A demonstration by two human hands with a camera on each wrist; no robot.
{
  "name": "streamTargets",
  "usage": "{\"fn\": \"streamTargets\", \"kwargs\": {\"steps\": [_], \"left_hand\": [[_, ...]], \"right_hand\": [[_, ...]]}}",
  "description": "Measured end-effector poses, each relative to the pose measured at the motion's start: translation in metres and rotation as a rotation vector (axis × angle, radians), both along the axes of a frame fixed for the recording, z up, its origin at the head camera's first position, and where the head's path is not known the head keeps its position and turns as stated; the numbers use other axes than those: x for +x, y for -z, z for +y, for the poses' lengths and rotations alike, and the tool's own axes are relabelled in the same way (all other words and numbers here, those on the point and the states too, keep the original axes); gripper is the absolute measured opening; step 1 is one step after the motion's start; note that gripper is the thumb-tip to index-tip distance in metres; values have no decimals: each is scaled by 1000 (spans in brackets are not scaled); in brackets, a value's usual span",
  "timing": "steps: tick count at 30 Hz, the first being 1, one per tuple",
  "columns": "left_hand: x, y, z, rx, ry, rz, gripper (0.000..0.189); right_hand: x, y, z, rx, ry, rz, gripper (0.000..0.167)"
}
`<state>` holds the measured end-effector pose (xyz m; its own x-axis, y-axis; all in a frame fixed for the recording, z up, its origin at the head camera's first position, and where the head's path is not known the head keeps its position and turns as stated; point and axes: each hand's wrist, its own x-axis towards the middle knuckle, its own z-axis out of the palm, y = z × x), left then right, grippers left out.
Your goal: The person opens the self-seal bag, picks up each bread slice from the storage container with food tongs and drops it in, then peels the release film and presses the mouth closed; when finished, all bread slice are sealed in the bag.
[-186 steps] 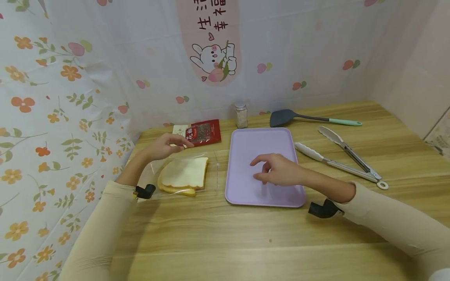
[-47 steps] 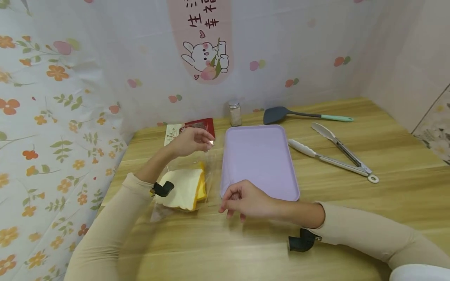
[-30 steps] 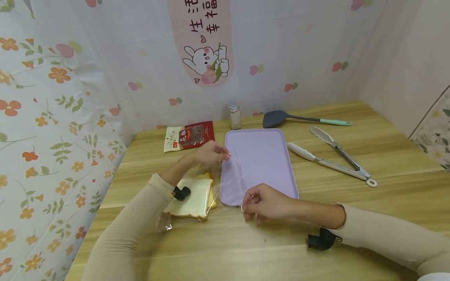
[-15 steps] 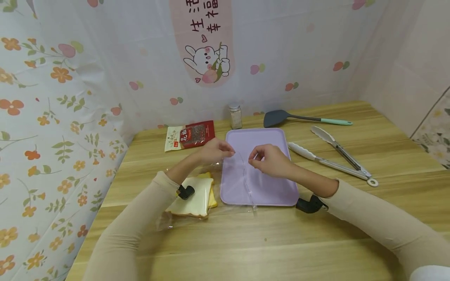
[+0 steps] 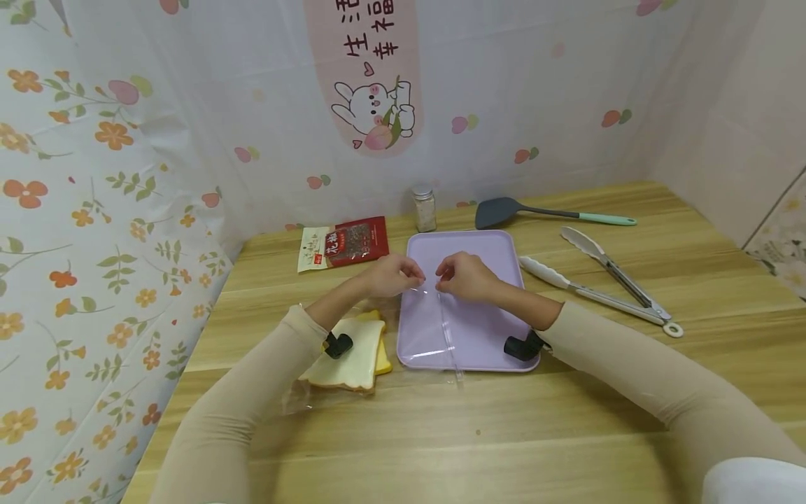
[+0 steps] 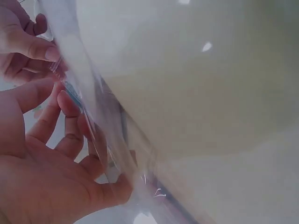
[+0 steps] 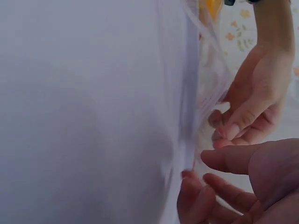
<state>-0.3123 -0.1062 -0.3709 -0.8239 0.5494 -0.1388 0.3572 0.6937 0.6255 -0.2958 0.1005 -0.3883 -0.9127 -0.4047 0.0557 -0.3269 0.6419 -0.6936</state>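
A clear plastic bag [image 5: 428, 339] holds slices of bread [image 5: 355, 353] with something yellow [image 5: 383, 360] under them. Its flat edge lies over the left part of a lilac tray [image 5: 491, 343]. At the bag's upper corner my left hand [image 5: 390, 275] pinches the film between thumb and fingers. Just to its right, my right hand [image 5: 469, 278] has thumb and fingertips at the same edge. The left wrist view shows the right thumb [image 6: 49, 52] pressed against the bag's strip. In the right wrist view the film blurs near those fingertips.
Behind the bread lies a red seasoning packet [image 5: 352, 241], with a glass shaker jar [image 5: 425, 210] to its right. A spatula [image 5: 541, 210] lies at the back. Opened tongs [image 5: 598, 290] lie right of the tray.
The bag's edge has been drawn right over the tray. My right hand came down to the bag's lower corner, then moved up beside my left hand, which shifted right.
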Motion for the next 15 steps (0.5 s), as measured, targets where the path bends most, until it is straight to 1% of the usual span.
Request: {"fn": "streamTargets", "kwargs": {"steps": [6, 12, 15], "left_hand": [[1, 1, 6, -13, 31, 30, 23], [4, 1, 7, -7, 8, 38, 19], [5, 2, 7, 9, 10, 43, 19]], "right_hand": [[-2, 3, 0, -116, 21, -74, 15], [3, 1, 1, -210, 21, -121, 17], [5, 0, 2, -241, 23, -130, 17]]}}
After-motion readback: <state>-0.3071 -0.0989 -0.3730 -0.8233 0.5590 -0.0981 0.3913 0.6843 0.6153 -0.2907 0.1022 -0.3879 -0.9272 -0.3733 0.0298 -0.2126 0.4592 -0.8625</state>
